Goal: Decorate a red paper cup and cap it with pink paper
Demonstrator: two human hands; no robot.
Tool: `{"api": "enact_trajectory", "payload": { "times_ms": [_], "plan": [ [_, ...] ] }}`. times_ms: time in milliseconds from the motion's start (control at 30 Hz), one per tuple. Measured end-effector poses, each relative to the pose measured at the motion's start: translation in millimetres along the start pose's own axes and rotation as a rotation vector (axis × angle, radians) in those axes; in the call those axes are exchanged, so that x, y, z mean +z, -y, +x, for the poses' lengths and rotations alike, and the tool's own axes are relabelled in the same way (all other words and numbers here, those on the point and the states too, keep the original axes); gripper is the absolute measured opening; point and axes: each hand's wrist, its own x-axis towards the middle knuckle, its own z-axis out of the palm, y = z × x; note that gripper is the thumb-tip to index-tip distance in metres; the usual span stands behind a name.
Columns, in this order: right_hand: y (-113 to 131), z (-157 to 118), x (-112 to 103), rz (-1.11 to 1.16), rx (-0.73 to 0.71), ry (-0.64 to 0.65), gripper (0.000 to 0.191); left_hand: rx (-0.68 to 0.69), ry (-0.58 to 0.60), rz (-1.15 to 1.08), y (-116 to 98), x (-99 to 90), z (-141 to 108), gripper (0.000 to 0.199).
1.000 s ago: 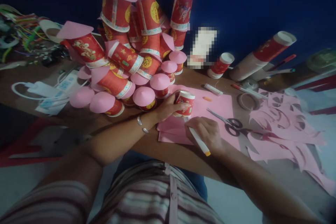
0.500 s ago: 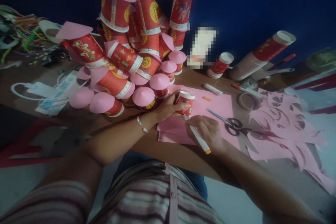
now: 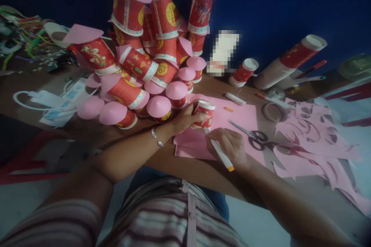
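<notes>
My left hand (image 3: 184, 118) is wrapped round a small red paper cup (image 3: 204, 115) with a white rim and printed figures. The cup stands upright over the pink paper sheets (image 3: 240, 113). My right hand (image 3: 228, 143) is closed round a white marker (image 3: 220, 153) with an orange end. Its upper tip meets the lower part of the cup, though my fingers partly hide the contact. An orange cap (image 3: 228, 109) lies on the pink paper. Scissors (image 3: 255, 138) with dark handles rest just right of my right hand.
Several red cups with pink paper cones (image 3: 159, 107) are stacked at the left and back. Pink paper scraps (image 3: 310, 127) spread on the right, near a roll of tape (image 3: 273, 112). A tall stack of cups (image 3: 290, 61) leans behind; a white power strip (image 3: 62, 104) lies left.
My right hand and the marker have shifted very slightly to the right. My left hand keeps the cup in the same place.
</notes>
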Motion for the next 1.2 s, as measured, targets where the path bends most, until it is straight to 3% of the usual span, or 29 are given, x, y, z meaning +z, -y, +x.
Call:
{"api": "enact_trajectory", "payload": {
  "times_ms": [1200],
  "plan": [
    [-1.7, -1.7, 1.7, -0.024, 0.029, -0.015, 0.016, -0.027, -0.021, -0.041, -3.1, 1.1, -0.9, 0.046]
  ]
}}
